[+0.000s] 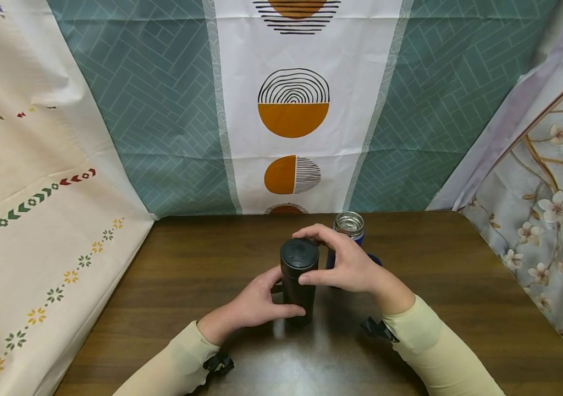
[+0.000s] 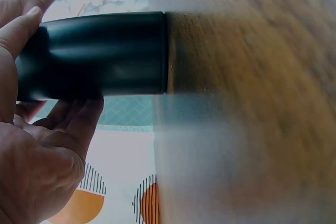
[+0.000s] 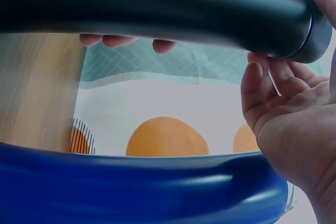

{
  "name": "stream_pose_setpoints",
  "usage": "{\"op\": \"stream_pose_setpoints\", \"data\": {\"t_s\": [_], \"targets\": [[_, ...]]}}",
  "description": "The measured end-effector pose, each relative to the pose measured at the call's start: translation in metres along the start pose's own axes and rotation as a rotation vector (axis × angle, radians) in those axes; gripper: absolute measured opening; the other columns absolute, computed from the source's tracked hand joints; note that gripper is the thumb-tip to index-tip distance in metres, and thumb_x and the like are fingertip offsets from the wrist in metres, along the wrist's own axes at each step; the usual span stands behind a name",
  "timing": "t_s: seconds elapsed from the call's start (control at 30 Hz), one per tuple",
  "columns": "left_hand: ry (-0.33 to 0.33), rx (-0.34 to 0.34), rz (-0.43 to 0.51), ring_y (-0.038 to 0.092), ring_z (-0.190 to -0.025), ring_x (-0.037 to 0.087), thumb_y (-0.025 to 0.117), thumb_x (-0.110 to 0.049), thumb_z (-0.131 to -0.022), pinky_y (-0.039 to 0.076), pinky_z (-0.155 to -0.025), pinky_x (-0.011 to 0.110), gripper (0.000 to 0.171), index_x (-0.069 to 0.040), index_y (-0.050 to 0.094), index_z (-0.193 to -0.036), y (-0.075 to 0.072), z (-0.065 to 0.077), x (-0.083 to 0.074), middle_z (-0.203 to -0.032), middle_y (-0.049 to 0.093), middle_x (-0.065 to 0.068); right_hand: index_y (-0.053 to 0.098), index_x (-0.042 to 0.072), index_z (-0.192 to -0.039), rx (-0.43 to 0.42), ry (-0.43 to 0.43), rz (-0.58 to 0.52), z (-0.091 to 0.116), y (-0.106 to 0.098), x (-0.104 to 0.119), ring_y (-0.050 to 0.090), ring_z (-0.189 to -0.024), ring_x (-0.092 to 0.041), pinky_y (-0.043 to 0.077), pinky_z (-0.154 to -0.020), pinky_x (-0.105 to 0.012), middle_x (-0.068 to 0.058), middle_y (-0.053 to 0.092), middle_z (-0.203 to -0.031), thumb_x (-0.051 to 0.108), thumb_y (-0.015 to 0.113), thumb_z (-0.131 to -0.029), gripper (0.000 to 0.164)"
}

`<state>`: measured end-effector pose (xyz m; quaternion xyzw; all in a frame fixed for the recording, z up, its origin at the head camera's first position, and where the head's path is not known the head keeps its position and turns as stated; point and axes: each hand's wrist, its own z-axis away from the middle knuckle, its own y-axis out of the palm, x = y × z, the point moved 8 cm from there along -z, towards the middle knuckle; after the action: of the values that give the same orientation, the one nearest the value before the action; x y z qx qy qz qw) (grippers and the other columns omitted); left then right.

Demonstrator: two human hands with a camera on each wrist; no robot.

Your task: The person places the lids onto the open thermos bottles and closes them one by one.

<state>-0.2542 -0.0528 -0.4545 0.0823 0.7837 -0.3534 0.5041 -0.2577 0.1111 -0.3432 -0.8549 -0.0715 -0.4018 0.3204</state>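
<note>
A black thermos [image 1: 299, 291] stands upright on the table, its lid [image 1: 299, 253] on top. My left hand [image 1: 261, 301] grips the thermos body from the left, thumb in front and fingers behind. From the right, my right hand [image 1: 348, 264] holds the lid at the top, its thumb on the near side and fingers on the far side. The right wrist view shows those fingers around the lid end of the black thermos [image 3: 173, 9]. In the left wrist view, the base of the thermos [image 2: 115, 56] meets the tabletop.
Behind my right hand stands a blue thermos [image 1: 359, 238] with its steel mouth [image 1: 349, 223] uncovered. A blue round piece [image 1: 374, 259] shows partly beside it. The brown wooden table [image 1: 202, 247] reaches patterned cloth hangings [image 1: 172, 137] at the back and sides.
</note>
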Motion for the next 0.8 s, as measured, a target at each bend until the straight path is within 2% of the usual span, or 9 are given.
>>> {"op": "stream_pose_setpoints", "data": {"t_s": [0.57,0.7,0.8], "targets": [[0.004,-0.007,-0.009,0.065,-0.136,0.013,0.097,-0.031,-0.090,0.053,-0.115,0.049,0.074,-0.039,0.059,-0.153,-0.0003,-0.0002,-0.0004,-0.146,0.067,-0.017,0.063,0.016,-0.145,-0.030,0.020,0.019,0.0007,0.0001,-0.0010,0.068,-0.111,-0.021,0.053,-0.103,-0.041,0.004,0.073,-0.127,0.013,0.101,-0.082,0.073],[0.009,-0.002,-0.001,0.065,-0.136,0.014,0.097,-0.030,-0.090,0.053,-0.115,0.049,0.075,-0.038,0.058,-0.154,-0.0002,0.0002,-0.0015,-0.146,0.067,-0.016,0.060,0.014,-0.150,-0.010,0.003,0.019,0.0019,0.0012,-0.0016,0.067,-0.118,-0.021,0.052,-0.109,-0.042,0.001,0.069,-0.141,0.014,0.099,-0.085,0.076],[0.011,0.003,0.001,0.065,-0.136,0.014,0.096,-0.030,-0.091,0.053,-0.115,0.049,0.074,-0.038,0.058,-0.154,0.0000,0.0003,-0.0028,-0.146,0.067,-0.015,0.055,0.015,-0.159,0.026,-0.009,0.000,0.0030,0.0038,-0.0029,0.065,-0.129,-0.021,0.048,-0.116,-0.043,0.002,0.064,-0.152,0.014,0.094,-0.090,0.079]]}}
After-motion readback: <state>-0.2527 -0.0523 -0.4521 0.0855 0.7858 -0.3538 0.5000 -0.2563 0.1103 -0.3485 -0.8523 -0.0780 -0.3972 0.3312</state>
